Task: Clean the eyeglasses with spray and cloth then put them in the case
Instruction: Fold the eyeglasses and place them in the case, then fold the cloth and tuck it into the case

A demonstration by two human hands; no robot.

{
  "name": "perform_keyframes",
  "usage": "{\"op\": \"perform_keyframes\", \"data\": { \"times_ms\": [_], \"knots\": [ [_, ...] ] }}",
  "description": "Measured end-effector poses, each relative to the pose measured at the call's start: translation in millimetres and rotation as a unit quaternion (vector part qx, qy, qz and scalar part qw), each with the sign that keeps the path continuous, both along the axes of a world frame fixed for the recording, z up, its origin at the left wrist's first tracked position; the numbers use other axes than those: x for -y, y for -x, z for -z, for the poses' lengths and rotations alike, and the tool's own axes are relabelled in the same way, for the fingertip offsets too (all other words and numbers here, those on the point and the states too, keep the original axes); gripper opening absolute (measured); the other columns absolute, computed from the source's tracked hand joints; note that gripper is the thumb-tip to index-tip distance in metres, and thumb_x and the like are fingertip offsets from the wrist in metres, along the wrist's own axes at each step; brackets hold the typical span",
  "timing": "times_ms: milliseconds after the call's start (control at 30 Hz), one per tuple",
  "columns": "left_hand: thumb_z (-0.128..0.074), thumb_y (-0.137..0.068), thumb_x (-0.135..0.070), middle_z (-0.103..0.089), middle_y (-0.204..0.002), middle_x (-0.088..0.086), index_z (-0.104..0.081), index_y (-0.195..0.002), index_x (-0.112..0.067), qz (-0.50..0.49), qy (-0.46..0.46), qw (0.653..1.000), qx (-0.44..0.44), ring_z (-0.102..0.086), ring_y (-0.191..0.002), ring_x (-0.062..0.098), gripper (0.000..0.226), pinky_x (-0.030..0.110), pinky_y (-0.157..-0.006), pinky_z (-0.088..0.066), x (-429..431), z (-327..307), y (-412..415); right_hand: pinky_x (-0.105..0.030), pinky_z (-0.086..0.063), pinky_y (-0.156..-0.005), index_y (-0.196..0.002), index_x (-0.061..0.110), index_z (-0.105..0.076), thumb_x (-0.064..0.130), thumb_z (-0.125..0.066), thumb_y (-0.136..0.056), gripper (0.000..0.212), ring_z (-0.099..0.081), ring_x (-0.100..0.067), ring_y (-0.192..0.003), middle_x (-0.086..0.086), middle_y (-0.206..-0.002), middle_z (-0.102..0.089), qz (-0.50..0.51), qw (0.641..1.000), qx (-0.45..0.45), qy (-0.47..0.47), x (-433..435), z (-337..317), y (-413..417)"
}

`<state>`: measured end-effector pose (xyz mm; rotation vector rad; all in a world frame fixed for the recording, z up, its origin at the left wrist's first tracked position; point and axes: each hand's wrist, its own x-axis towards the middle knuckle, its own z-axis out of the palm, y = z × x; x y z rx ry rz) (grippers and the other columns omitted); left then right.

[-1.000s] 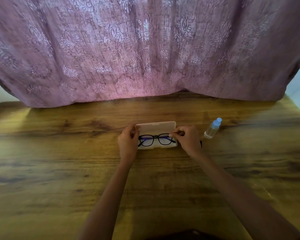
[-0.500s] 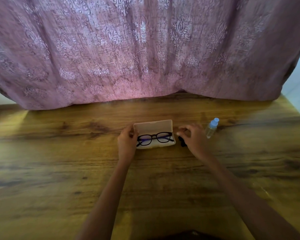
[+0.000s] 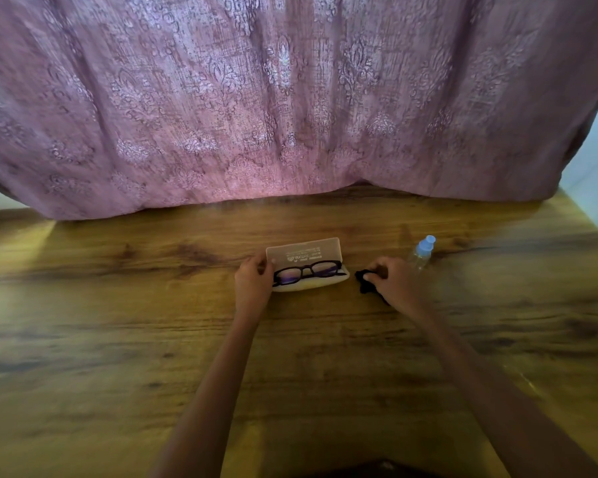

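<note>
The left hand [image 3: 254, 281] grips the left end of the open case [image 3: 311, 287], and the right hand [image 3: 394, 282] pinches the black cloth [image 3: 364, 286] just beside it. The eyeglasses [image 3: 308, 270] already lie in the case, so closing its raised lid seems all that is left; the spray bottle [image 3: 422, 251] sits just beyond the right hand

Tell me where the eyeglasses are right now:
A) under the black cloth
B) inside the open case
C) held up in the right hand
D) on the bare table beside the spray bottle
B: the black-framed eyeglasses lie in the case, its lid up, with the left hand holding its left end; the right hand grips the black cloth beside it.
</note>
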<state>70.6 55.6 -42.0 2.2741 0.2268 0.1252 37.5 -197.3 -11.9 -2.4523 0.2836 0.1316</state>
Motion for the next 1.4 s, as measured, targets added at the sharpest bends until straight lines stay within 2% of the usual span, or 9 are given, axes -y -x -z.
{"op": "perform_keyframes", "data": {
  "times_ms": [233, 333, 433, 533, 700, 867, 1033, 1267, 1400],
  "knots": [
    [-0.051, -0.098, -0.030, -0.066, -0.116, 0.005, -0.062, -0.124, -0.015, -0.026, -0.002, 1.000, -0.003, -0.060, -0.099, 0.016, 0.032, 0.028, -0.082, -0.049, -2, -3, 0, -0.016, -0.040, -0.062, -0.111, 0.015, -0.065, 0.025, -0.070, -0.087, 0.027, -0.057, -0.009, -0.092, 0.005, -0.100, -0.062, 0.039, 0.991, -0.003, -0.125, 5, -23, -3],
    [-0.052, -0.097, -0.028, -0.059, -0.111, 0.003, -0.061, -0.121, -0.013, -0.082, -0.023, 0.993, 0.076, -0.055, -0.100, 0.018, 0.029, 0.027, -0.080, -0.044, 5, -20, 10, -0.017, -0.044, -0.067, -0.112, 0.015, -0.064, 0.025, -0.073, -0.085, 0.031, -0.062, -0.008, -0.091, 0.005, -0.100, -0.067, 0.056, 0.973, 0.003, -0.225, 4, -33, -2],
    [-0.052, -0.098, -0.027, -0.059, -0.101, -0.005, -0.063, -0.113, -0.015, -0.033, 0.004, 0.991, 0.130, -0.057, -0.089, 0.012, 0.022, 0.021, -0.073, -0.047, 20, -42, 27, -0.021, -0.046, -0.071, -0.106, 0.020, -0.066, 0.027, -0.075, -0.082, 0.026, -0.064, -0.007, -0.091, 0.005, -0.098, -0.070, 0.050, 0.956, 0.004, -0.290, -1, -42, 0],
    [-0.054, -0.097, -0.031, -0.068, -0.095, -0.003, -0.068, -0.108, -0.014, 0.088, 0.091, 0.991, 0.054, -0.063, -0.080, 0.002, 0.024, 0.010, -0.064, -0.049, 35, -60, 42, -0.026, -0.051, -0.080, -0.104, 0.020, -0.067, 0.025, -0.076, -0.082, 0.024, -0.068, -0.013, -0.094, 0.002, -0.099, -0.074, 0.032, 0.937, -0.002, -0.348, -9, -49, 1],
    [-0.057, -0.093, -0.039, -0.072, -0.106, -0.005, -0.067, -0.117, -0.019, 0.200, 0.274, 0.934, -0.113, -0.068, -0.094, 0.006, 0.033, 0.019, -0.081, -0.054, 47, -76, 52, -0.028, -0.054, -0.082, -0.108, 0.016, -0.067, 0.022, -0.074, -0.084, 0.027, -0.070, -0.016, -0.094, -0.002, -0.098, -0.075, -0.012, 0.919, -0.003, -0.394, -23, -58, 4],
    [-0.061, -0.093, -0.022, -0.073, -0.101, 0.001, -0.068, -0.110, -0.008, 0.169, 0.350, 0.916, -0.105, -0.069, -0.090, 0.008, 0.023, 0.015, -0.075, -0.052, 54, -81, 51, -0.027, -0.055, -0.080, -0.105, 0.017, -0.065, 0.026, -0.076, -0.081, 0.027, -0.068, -0.015, -0.097, -0.003, -0.103, -0.072, -0.002, 0.916, 0.018, -0.401, -31, -54, 5],
    [-0.064, -0.091, -0.018, -0.074, -0.096, 0.007, -0.067, -0.105, -0.005, 0.115, 0.363, 0.921, -0.080, -0.071, -0.085, 0.013, 0.020, 0.018, -0.072, -0.053, 54, -81, 48, -0.036, -0.051, -0.094, -0.106, 0.022, -0.070, 0.057, -0.079, -0.062, 0.057, -0.067, -0.017, -0.105, 0.002, -0.107, -0.073, -0.015, 0.906, -0.055, -0.420, -26, -50, 10],
    [-0.066, -0.089, -0.018, -0.073, -0.084, -0.001, -0.066, -0.087, -0.010, 0.084, 0.397, 0.912, -0.065, -0.071, -0.085, 0.012, 0.007, 0.021, -0.077, -0.055, 47, -84, 47, -0.020, -0.056, -0.071, -0.096, 0.006, -0.069, 0.003, -0.070, -0.081, 0.015, -0.071, -0.022, -0.094, -0.012, -0.102, -0.071, 0.020, 0.877, -0.044, -0.479, -20, -49, 10],
    [-0.066, -0.090, -0.022, -0.071, -0.075, -0.009, -0.060, -0.085, -0.010, 0.074, 0.399, 0.912, -0.053, -0.067, -0.076, 0.002, 0.014, 0.015, -0.069, -0.051, 44, -85, 48, -0.023, -0.057, -0.078, -0.105, 0.008, -0.069, 0.012, -0.064, -0.090, 0.017, -0.072, -0.019, -0.094, -0.012, -0.110, -0.071, 0.010, 0.879, -0.073, -0.471, -19, -52, 10]
  ]
}}
